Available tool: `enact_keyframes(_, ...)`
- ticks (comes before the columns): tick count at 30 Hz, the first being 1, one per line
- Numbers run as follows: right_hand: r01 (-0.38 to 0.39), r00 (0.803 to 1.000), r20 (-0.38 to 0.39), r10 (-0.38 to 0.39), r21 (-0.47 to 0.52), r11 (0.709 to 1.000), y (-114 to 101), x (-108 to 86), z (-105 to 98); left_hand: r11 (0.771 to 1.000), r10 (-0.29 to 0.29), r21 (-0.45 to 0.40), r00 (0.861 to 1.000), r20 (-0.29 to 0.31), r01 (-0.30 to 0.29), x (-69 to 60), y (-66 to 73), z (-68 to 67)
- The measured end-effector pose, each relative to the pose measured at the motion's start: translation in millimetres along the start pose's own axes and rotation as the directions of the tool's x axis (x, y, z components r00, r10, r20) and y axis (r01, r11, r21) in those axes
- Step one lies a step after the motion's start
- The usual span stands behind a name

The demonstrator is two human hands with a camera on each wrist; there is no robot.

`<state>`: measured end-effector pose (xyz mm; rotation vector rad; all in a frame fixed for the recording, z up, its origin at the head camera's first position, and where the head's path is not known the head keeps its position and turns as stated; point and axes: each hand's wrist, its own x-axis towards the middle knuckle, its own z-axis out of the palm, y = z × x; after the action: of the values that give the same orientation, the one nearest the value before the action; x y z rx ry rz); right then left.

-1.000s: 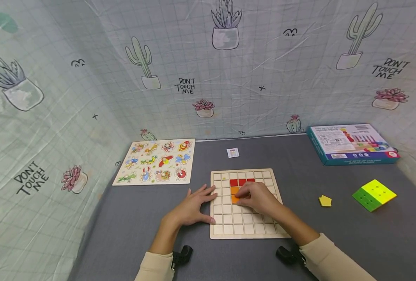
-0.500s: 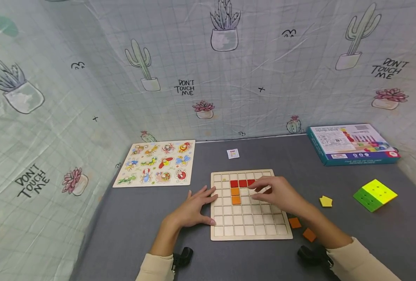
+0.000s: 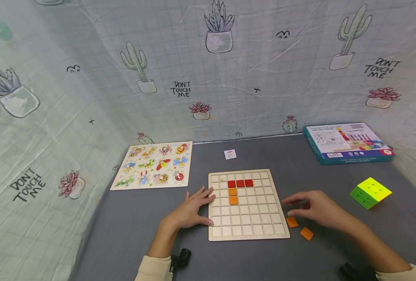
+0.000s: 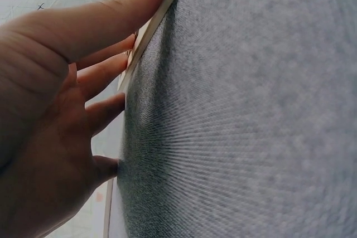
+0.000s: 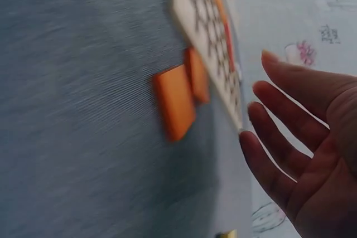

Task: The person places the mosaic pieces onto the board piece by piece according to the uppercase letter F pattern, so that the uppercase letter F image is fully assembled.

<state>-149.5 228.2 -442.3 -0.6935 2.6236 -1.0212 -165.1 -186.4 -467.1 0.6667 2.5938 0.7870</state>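
Note:
A wooden grid board (image 3: 249, 230) lies flat on the grey table. Set in its cells are red tiles (image 3: 240, 184) in a row of three and two orange tiles (image 3: 233, 196) in a column under the left one. My left hand (image 3: 190, 210) rests with spread fingers on the board's left edge; in the left wrist view the thumb (image 4: 111, 20) touches the rim. To the right of the board my right hand (image 3: 314, 207) hovers, fingers apart and holding nothing. Two loose orange tiles (image 3: 292, 222) (image 5: 177, 101) lie just below it, beside the board's right edge.
An insect picture puzzle (image 3: 151, 166) lies at the back left. A small white card (image 3: 230, 154) is behind the board. A flat teal box (image 3: 348, 143) stands at the back right, with a yellow-green puzzle cube (image 3: 370, 193) in front. Patterned cloth walls surround the table.
My right hand has left the orange tile in the board and moved right, off the board, to above the loose orange tiles. The left hand stays on the board's edge.

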Motion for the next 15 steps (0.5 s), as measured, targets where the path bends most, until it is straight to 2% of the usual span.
enact_keyframes(5,-0.013,0.999,0.043,0.011,0.052,0.999,14.4,-14.8,9.1,1.000,-0.002,0.010,1.000,-0.001,0.002,-0.7,0.5,0.1)
enact_keyframes(11,0.046,0.999,-0.008,-0.046,-0.023,0.999,24.4,-24.3,19.8,1.000,0.006,0.028,1.000,0.001,-0.006,-1.0,0.4,-0.1)
enact_keyframes(15,0.052,0.998,-0.031,-0.053,-0.040,0.998,25.4,-25.2,22.4,1.000,0.004,0.025,1.000,-0.005,-0.004,0.1,-0.8,0.4)
